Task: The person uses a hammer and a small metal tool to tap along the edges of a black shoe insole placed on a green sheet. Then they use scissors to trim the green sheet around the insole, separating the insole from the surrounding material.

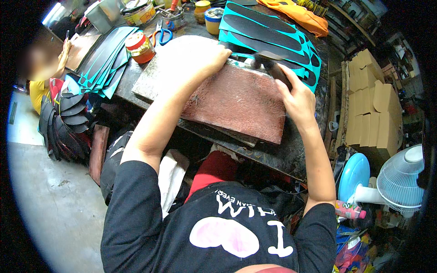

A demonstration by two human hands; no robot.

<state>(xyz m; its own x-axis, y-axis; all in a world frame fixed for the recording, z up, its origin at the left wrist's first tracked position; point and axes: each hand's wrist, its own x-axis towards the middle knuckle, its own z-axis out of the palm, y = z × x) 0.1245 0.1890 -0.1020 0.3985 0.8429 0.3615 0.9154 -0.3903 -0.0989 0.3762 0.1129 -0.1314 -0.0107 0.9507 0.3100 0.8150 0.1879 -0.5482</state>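
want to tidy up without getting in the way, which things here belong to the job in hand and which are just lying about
In use:
dark tool, blurred, in the right hand
reddish-brown block, left hand at its far edge
teal sheets just beyond, probably

Apparently lying about:
blue-handled scissors
red-lidded jar
orange cloth
white fan
pink bottle

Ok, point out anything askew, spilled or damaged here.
The teal sheets at upper left lie fanned unevenly, edges out of line. I see no clear spill or damage, though the dark tool in the right hand is too blurred to judge.
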